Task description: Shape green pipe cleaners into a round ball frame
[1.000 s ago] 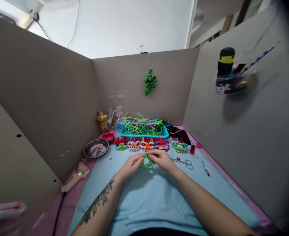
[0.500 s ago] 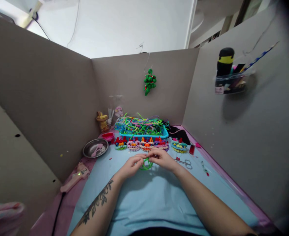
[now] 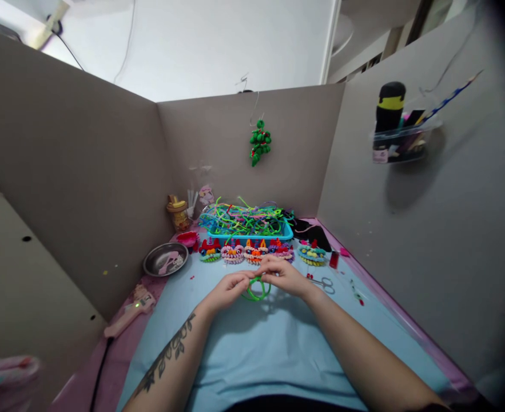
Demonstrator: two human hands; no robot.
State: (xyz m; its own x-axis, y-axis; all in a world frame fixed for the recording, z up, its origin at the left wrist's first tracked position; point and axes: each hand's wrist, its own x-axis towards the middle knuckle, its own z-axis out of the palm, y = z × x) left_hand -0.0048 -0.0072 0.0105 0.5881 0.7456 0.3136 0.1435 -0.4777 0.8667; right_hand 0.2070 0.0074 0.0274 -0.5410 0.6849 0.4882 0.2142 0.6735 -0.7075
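Head view, on my remote monitor: I locate a blue cloth (image 3: 256,355). A blue tray (image 3: 252,237), heaped with coloured strands (image 3: 252,218), occupies its 12 o'clock end. Right hand (image 3: 284,278): fingertips pinched on a green strand (image 3: 256,298). Left hand (image 3: 229,292): fingers nearly closed, pinching the same strand, which hangs looped at 6 o'clock from the fingertips. Scissors (image 3: 322,282): at 3 o'clock.

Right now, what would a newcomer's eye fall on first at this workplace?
Probably the heap of bright strands in the blue tray near the back panel, below a hanging green ornament. In front of it sit four colourful figures, with a fifth to their right. Nearer still, the left hand and right hand hold a bright green loop.
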